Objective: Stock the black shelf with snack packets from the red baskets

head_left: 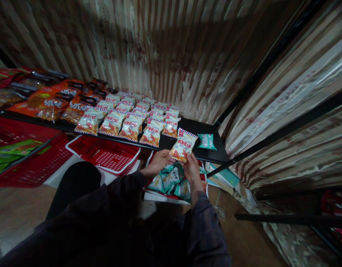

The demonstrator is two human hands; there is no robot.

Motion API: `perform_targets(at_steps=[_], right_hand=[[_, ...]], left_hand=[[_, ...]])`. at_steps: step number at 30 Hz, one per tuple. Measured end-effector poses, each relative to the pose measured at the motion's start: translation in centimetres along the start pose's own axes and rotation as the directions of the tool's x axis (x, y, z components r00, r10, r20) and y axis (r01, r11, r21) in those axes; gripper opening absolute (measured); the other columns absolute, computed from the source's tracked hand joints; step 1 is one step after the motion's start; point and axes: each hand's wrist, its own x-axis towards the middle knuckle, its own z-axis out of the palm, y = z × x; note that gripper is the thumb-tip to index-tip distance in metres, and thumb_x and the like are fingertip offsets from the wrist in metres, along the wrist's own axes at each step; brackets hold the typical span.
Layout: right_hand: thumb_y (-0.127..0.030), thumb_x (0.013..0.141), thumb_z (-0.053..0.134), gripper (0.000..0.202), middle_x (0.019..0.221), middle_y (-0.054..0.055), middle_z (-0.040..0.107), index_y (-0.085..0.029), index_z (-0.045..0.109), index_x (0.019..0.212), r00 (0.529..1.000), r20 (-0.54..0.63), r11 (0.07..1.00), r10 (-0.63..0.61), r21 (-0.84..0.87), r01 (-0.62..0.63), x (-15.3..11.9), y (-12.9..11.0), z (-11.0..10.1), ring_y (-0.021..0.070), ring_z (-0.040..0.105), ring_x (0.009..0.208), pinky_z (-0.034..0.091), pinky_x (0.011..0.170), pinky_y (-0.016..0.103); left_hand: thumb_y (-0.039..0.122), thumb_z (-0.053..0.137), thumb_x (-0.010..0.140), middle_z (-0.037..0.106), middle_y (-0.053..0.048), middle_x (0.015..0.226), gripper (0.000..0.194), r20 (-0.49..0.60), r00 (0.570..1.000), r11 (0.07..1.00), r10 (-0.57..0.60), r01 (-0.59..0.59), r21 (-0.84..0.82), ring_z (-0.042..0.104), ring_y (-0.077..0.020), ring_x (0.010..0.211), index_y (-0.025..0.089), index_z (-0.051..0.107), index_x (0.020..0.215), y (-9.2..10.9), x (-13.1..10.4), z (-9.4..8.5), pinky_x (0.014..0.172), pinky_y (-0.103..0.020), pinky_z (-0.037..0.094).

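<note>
A white and orange snack bag (183,145) with a striped top edge is held between both hands at the shelf's front edge. My left hand (159,162) grips its lower left corner, and my right hand (192,167) has its lower right side. Rows of matching snack bags (152,132) lie on the black shelf (200,154) to the left of the held one. A single small teal packet (206,141) rests on the shelf just right of it. Below my hands, several teal packets (171,179) fill a red and white basket (204,185).
Orange snack bags (52,100) crowd the shelf's left part. A red basket with a white rim (112,154) is under the shelf's front, beside a larger red crate (34,167) holding green packets. Black shelf bars (276,135) slant across the right; striped curtain hangs behind.
</note>
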Motion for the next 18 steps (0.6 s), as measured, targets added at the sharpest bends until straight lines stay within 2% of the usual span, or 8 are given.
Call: perform_targets(at_steps=[4, 9, 15, 18], right_hand=[[-0.051, 0.067, 0.076, 0.043, 0.097, 0.002, 0.074, -0.023, 0.066, 0.097, 0.999, -0.038, 0.997, -0.015, -0.079, 0.012, 0.1, 0.4, 0.0, 0.0155, 0.068, 0.078, 0.055, 0.056, 0.022], [-0.049, 0.065, 0.078, 0.045, 0.093, 0.003, 0.075, -0.021, 0.069, 0.098, 0.999, -0.049, 0.996, -0.022, -0.083, 0.017, 0.2, 0.5, 0.2, 0.0158, 0.068, 0.075, 0.055, 0.059, 0.024], [-0.047, 0.064, 0.079, 0.045, 0.092, 0.002, 0.075, -0.021, 0.070, 0.100, 0.999, -0.042, 0.997, -0.013, -0.072, 0.010, 0.2, 0.6, 0.5, 0.0146, 0.068, 0.074, 0.055, 0.060, 0.023], [-0.047, 0.065, 0.079, 0.046, 0.097, 0.003, 0.075, -0.020, 0.070, 0.102, 1.000, 0.003, 0.995, 0.008, -0.098, -0.007, 0.1, 0.7, 0.6, 0.0149, 0.068, 0.076, 0.056, 0.062, 0.024]], left_hand=[[0.005, 0.058, 0.080, 0.069, 0.000, 0.065, 0.012, -0.024, 1.000, 0.999, 0.019, -0.018, 0.027, 0.067, -0.0108, 0.060, 0.014, 0.064, 0.086, -0.2, 0.0, -0.4, 0.056, -0.018, 0.049], [0.007, 0.062, 0.077, 0.068, 0.002, 0.064, 0.011, -0.018, 1.000, 0.999, 0.010, -0.010, 0.052, 0.064, -0.0108, 0.058, 0.015, 0.065, 0.085, -0.3, -0.2, -0.7, 0.059, -0.020, 0.049], [0.008, 0.070, 0.073, 0.073, -0.005, 0.091, 0.022, -0.091, 0.995, 0.999, 0.050, -0.051, -0.005, 0.068, -0.0144, 0.085, 0.015, 0.066, 0.094, 1.0, 0.5, -1.0, 0.079, -0.023, 0.051], [0.019, 0.074, 0.075, 0.073, -0.005, 0.089, 0.023, -0.094, 0.993, 0.994, 0.071, -0.078, -0.074, 0.067, -0.0162, 0.086, 0.015, 0.066, 0.096, 1.8, 1.5, -1.1, 0.081, -0.027, 0.051]])
